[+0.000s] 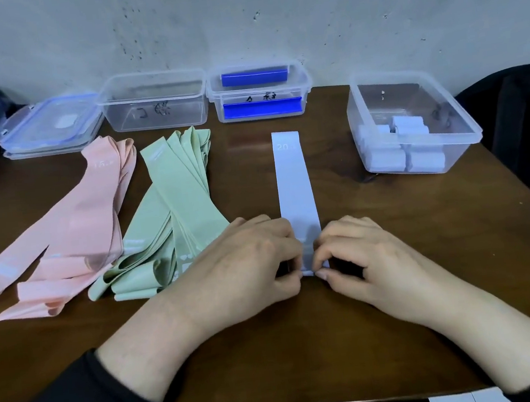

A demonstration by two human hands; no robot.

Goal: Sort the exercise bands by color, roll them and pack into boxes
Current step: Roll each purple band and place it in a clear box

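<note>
Surface: dark wood table (pixel 391 219), grey wall behind.
Band: pale lavender band (pixel 292 178) lying flat, running near-to-far, "20" printed at far end.
Hands: left hand (pixel 247 262) & right hand (pixel 372 254) both pinching its near end w/ curled fingers.

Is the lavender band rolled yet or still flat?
Mostly flat. The lavender band lies stretched along the table; only its near end is curled, pinched by the left hand and right hand.

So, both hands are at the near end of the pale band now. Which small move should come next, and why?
Probably roll the pinched end forward, away from the body. The left hand and right hand pinch the near end of the lavender band, which otherwise lies flat and unrolled. Finished rolls of that colour already sit in the right box.
</note>
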